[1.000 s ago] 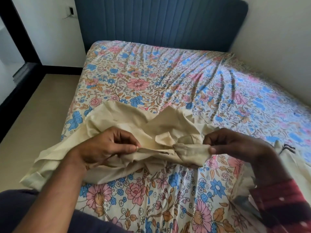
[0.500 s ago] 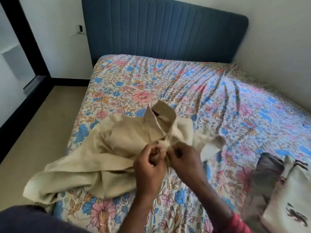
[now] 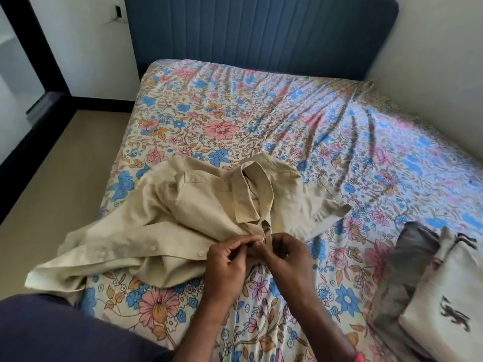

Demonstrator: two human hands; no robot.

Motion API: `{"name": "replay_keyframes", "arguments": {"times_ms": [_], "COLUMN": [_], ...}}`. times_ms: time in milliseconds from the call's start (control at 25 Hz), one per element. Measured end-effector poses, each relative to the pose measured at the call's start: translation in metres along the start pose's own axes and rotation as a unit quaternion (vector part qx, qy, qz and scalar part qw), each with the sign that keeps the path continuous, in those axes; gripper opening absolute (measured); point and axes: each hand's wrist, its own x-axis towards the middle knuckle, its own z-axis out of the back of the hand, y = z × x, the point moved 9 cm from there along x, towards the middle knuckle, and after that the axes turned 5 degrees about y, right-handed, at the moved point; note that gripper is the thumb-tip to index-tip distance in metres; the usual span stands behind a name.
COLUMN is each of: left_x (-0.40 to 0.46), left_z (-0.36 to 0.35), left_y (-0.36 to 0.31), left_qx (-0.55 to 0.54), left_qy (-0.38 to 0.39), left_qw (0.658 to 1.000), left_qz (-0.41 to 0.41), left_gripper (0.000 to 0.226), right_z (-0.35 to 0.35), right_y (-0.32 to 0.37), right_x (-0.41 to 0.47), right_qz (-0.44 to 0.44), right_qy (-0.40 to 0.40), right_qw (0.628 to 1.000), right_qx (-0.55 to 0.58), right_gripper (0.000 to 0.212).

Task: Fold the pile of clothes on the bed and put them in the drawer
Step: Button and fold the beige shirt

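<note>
A: Shirt position?
B: Beige shirt (image 3: 198, 212) crumpled on the bed (image 3: 300, 121), collar just beyond the grip.
A: Grip?
B: Left hand (image 3: 227, 259) and right hand (image 3: 288, 257) touching, fingers curled, both pinching the shirt's front edge. Other clothes (image 3: 431, 283) to the right.

Bedroom in a home. Bed (image 3: 300, 121) fills most of the view, dressed in a wrinkled floral sheet (image 3: 222, 131) of pink and blue flowers. Padded blue headboard (image 3: 261, 32) with vertical channels against a plain white wall (image 3: 431, 61). Wall socket (image 3: 118, 9) beside the headboard. Beige floor (image 3: 52, 184) at left, black-framed glass door (image 3: 15, 64). Clothes lie on the bed: a beige shirt (image 3: 183, 220), more garments (image 3: 431, 278) at right.
</note>
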Motion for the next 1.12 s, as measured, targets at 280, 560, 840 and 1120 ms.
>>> {"name": "replay_keyframes", "arguments": {"times_ms": [280,560,840,1120], "left_x": [-0.002,0.001,0.000,-0.005], "left_z": [0.003,0.004,-0.005,-0.002], "left_y": [-0.011,0.008,0.012,-0.008], "left_qx": [0.065,-0.020,-0.093,0.050], "left_qy": [-0.017,-0.007,0.002,-0.018], "left_qw": [0.996,1.000,0.995,0.995], "left_qz": [-0.054,0.011,0.030,-0.084], "left_gripper": [0.021,0.021,0.020,0.008], "right_z": [-0.001,-0.007,-0.007,0.002], "right_y": [-0.009,-0.007,-0.008,-0.018], "right_x": [0.003,0.001,0.005,0.001], "right_qz": [0.000,0.029,0.023,-0.008], "right_qy": [-0.008,0.066,0.047,0.021], "right_qw": [0.999,0.997,0.998,0.996], "right_qx": [-0.040,0.036,0.030,0.088], "right_gripper": [0.013,0.009,0.015,0.018]}}
